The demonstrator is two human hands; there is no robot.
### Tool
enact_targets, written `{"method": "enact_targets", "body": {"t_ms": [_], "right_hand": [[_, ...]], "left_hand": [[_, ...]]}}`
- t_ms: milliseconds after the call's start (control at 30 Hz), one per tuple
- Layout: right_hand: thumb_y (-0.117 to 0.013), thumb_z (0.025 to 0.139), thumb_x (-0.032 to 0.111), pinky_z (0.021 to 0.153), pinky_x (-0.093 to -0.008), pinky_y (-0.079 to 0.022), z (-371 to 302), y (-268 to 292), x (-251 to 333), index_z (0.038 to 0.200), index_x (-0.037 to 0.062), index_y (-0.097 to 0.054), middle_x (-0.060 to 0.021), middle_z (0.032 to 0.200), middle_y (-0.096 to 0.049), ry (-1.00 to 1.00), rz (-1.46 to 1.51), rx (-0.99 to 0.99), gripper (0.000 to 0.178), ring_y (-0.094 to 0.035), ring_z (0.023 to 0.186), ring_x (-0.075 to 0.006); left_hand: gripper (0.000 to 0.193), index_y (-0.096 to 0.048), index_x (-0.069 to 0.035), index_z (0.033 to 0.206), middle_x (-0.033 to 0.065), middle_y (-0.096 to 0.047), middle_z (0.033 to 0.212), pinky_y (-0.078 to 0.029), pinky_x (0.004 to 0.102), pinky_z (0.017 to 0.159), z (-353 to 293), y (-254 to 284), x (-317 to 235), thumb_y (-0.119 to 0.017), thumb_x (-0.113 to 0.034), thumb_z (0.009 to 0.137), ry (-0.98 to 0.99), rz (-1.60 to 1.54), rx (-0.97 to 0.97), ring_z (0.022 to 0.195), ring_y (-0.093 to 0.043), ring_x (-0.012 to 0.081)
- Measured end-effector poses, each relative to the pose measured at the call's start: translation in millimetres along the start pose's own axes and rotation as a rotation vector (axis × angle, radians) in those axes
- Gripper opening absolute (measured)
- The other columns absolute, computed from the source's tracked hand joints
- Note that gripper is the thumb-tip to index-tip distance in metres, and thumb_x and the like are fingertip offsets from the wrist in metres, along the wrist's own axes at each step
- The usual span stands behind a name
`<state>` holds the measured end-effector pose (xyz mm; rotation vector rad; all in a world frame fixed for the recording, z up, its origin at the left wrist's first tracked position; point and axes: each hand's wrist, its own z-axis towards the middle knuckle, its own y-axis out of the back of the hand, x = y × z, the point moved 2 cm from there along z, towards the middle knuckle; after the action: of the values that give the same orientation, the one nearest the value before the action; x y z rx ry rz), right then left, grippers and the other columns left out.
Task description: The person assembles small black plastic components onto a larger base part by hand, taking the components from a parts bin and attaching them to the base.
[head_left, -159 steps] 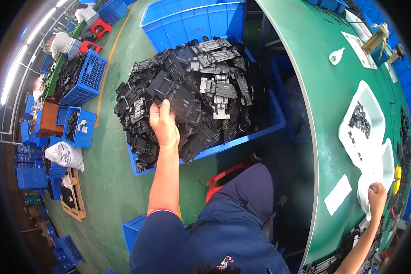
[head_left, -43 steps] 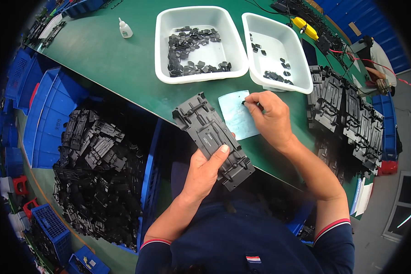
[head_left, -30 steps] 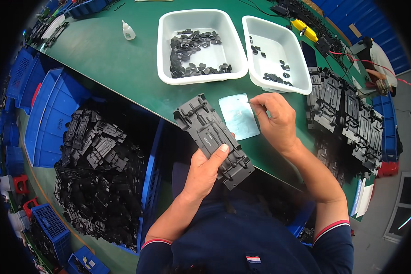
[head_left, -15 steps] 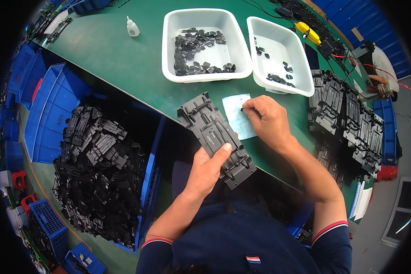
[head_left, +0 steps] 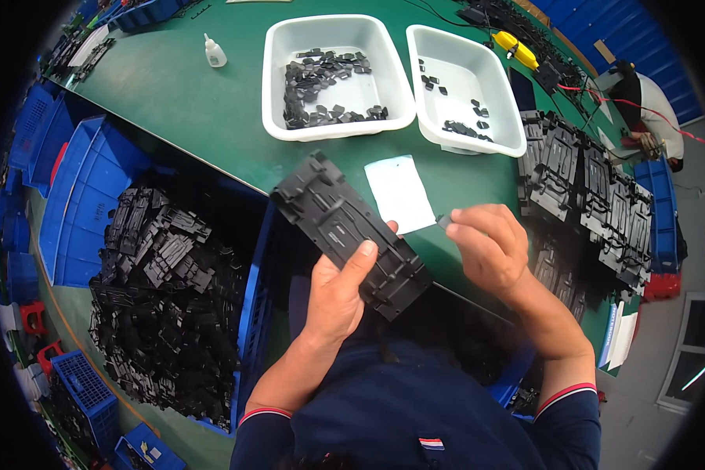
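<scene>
My left hand (head_left: 338, 290) grips a long black molded plastic tray-like part (head_left: 345, 227) by its lower half, thumb on top. The part is tilted over the table's front edge. Off its right side, my right hand (head_left: 489, 244) pinches a small dark piece (head_left: 443, 221) between thumb and fingertips, apart from the large part. A pale sheet (head_left: 400, 193) lies on the green table between the part and the right hand. Beyond it stand two white tubs, the left tub (head_left: 403, 117) and the right tub (head_left: 509, 141), both with small black pieces in them.
A blue crate (head_left: 86, 204) at the left is heaped with black molded parts (head_left: 153, 313). More such parts (head_left: 587, 188) are stacked at the table's right. A white dropper bottle (head_left: 215, 52) and a yellow power strip (head_left: 515, 50) sit further back. Another person (head_left: 654, 110) is at the far right.
My right hand has drawn back from the pale sheet toward the lower right, with a small dark piece in its fingers. The left hand and large part have shifted slightly left.
</scene>
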<state>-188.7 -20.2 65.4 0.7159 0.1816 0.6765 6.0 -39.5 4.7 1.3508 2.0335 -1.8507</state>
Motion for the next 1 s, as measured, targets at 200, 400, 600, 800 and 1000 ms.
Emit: {"method": "enact_targets", "body": {"t_ms": [200, 400, 600, 800, 1000], "right_hand": [[-0.066, 0.068, -0.002, 0.061, -0.0309, -0.052, -15, 19, 18, 0.092, 0.0008, -0.064, -0.0115, 0.092, -0.064, 0.051, 0.038, 0.007, 0.024, -0.063, 0.071, -0.0234], [-0.066, 0.069, -0.001, 0.064, -0.0316, -0.054, -21, 25, 30, 0.092, 0.0006, -0.064, -0.0126, 0.093, -0.064, 0.060, 0.061, 0.030, 0.024, -0.064, 0.074, -0.0242], [-0.066, 0.069, 0.000, 0.065, -0.0322, -0.055, -24, 28, 36, 0.093, 0.0002, -0.064, -0.0131, 0.093, -0.064, 0.073, 0.057, 0.033, 0.024, -0.064, 0.075, -0.0242], [-0.067, 0.068, -0.001, 0.065, -0.0322, -0.055, -21, 24, 39, 0.092, 0.0001, -0.064, -0.0132, 0.092, -0.064, 0.046, 0.068, 0.033, 0.024, -0.064, 0.073, -0.0245], [-0.068, 0.069, 0.000, 0.064, -0.0320, -0.055, -18, 22, 40, 0.090, 0.0001, -0.065, -0.0134, 0.090, -0.064, 0.014, 0.071, 0.016, 0.021, -0.063, 0.072, -0.0245]], "left_hand": [[0.030, -0.052, 0.001, 0.124, 0.0167, -0.059, 0.121, -0.046, 0.0396, 0.099, -6, -13, -11, -0.052, -0.012, 0.097, -0.110, -0.063, 0.057, 0.113, -0.057, 0.0239], [0.030, -0.051, 0.000, 0.125, 0.0174, -0.058, 0.122, -0.047, 0.0404, 0.098, -13, -22, -15, -0.051, -0.011, 0.097, -0.163, -0.071, 0.095, 0.112, -0.057, 0.0239], [0.030, -0.051, 0.001, 0.125, 0.0178, -0.059, 0.121, -0.047, 0.0393, 0.098, -17, -25, -15, -0.051, -0.010, 0.097, -0.225, -0.034, 0.099, 0.112, -0.058, 0.0238], [0.029, -0.052, 0.002, 0.125, 0.0182, -0.059, 0.123, -0.045, 0.0380, 0.099, -21, -29, -13, -0.050, -0.008, 0.097, -0.279, 0.007, 0.088, 0.113, -0.057, 0.0230], [0.029, -0.052, 0.003, 0.125, 0.0183, -0.059, 0.124, -0.044, 0.0349, 0.099, -23, -29, -12, -0.050, -0.007, 0.097, -0.331, 0.084, 0.151, 0.113, -0.057, 0.0208]]}}
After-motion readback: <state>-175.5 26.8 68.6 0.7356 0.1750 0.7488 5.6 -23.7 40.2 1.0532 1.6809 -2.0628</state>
